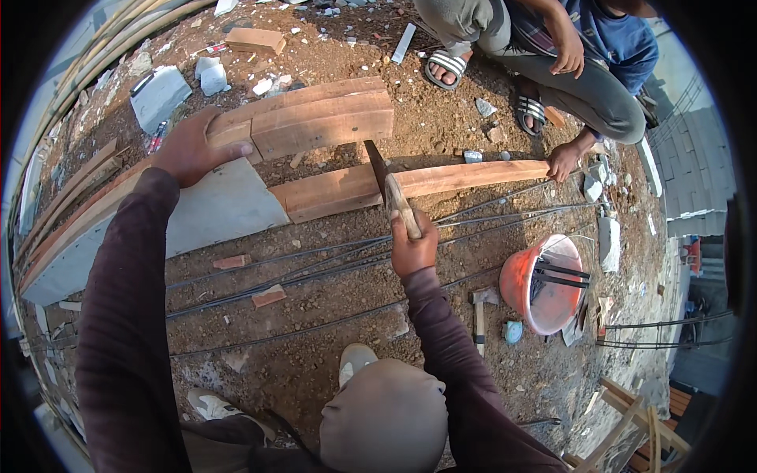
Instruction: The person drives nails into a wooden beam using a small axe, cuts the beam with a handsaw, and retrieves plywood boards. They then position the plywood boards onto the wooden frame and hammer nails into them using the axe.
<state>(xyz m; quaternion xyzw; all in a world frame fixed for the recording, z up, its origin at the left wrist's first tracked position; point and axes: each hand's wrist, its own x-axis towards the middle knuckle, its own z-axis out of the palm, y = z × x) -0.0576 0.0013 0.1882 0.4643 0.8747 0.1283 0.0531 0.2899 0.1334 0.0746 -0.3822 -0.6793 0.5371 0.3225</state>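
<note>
My right hand (414, 248) is closed around the light wooden handle of a handsaw (382, 169). Its dark blade lies across a long reddish timber plank (465, 175), which rests low over the ground. Farther left, my left hand (193, 148) grips a thick wooden beam (323, 122), thumb on the near side and fingers partly hidden over the top. A pale grey flat board (225, 205) sits beside that beam, under my forearm. A co-worker's hand (561, 162) holds the plank's right end.
The co-worker (552, 63) squats at the far right in striped sandals. Thin steel bars (315, 272) run across the dirt below the plank. An orange bucket (516, 280) holding dark tools stands at right, near a hammer (479, 315). Broken blocks (160, 98) lie upper left.
</note>
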